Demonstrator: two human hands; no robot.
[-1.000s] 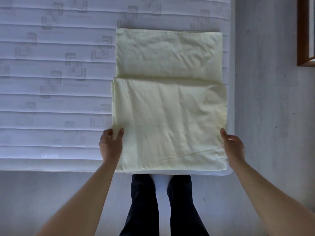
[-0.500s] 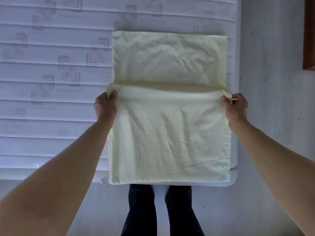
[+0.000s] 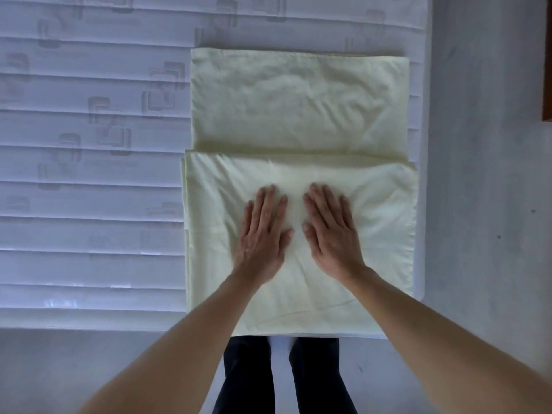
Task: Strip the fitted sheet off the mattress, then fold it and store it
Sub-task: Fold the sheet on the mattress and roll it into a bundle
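Left hand (image 3: 263, 231) and right hand (image 3: 331, 231) lie flat, fingers straight, side by side, pressing the sheet's (image 3: 298, 115) near folded layer; the pale yellow sheet rests folded on the mattress (image 3: 89, 180) corner

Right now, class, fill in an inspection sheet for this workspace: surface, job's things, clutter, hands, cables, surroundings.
Surface: bare quilted white mattress, sheet stripped off.
Job's things: pale yellow fitted sheet, partly folded, near layer lying over the far one, at the mattress's right end.
Clutter: nothing seen.
Hands: left hand and right hand flat, fingers straight, side by side on the near layer.
Cables: nothing seen.
Surroundings: grey floor; wooden furniture edge top right; person's dark trousers below.
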